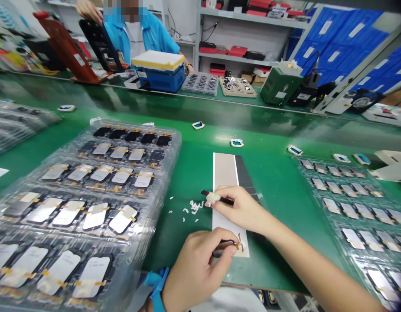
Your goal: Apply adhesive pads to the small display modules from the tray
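Observation:
My left hand (197, 264) pinches a small dark part with a gold-brown flex cable (239, 243) sticking out past the fingertips. Most of that part is hidden by the fingers. Above it, my right hand (241, 208) is closed round a thin black stick-like tool (226, 200); its exact kind is not clear. A crumpled whitish bit (213, 198) shows at the right fingertips. Both hands are over a pale strip sheet (224, 173) on the green mat. Small white scraps (195, 206) lie scattered to the left of the right hand.
Stacked clear trays (161, 182) of small screen modules stand on the left, with more trays (350, 195) on the right. Several small white-rimmed parts (236, 142) lie along the back. Across the bench, a co-worker in a blue top (158, 30) is beside a blue box (161, 78).

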Action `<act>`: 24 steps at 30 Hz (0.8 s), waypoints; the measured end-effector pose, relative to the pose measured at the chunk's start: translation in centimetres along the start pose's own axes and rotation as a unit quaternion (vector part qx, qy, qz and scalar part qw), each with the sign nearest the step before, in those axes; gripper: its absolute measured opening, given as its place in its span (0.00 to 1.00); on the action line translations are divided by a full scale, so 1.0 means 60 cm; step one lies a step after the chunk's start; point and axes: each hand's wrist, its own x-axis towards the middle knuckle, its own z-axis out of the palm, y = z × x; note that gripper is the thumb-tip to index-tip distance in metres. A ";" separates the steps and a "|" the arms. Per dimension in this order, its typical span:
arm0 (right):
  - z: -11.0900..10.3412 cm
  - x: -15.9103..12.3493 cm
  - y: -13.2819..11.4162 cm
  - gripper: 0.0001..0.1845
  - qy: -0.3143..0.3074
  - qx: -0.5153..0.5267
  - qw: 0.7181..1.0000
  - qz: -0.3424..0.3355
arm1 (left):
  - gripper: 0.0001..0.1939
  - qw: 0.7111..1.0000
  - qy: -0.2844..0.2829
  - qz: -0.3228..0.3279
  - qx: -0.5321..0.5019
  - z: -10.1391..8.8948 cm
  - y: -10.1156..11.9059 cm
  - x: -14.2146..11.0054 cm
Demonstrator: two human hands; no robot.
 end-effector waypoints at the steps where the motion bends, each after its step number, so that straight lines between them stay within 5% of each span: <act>1: 0.003 0.005 -0.001 0.10 -0.007 -0.012 1.000 0.002 | 0.07 1.000 0.001 0.003 -0.001 0.000 0.000 0.000; 24: 0.030 0.025 -0.009 0.09 -0.019 -0.062 0.998 -0.001 | 0.07 1.000 -0.011 0.003 0.024 0.003 0.001 -0.001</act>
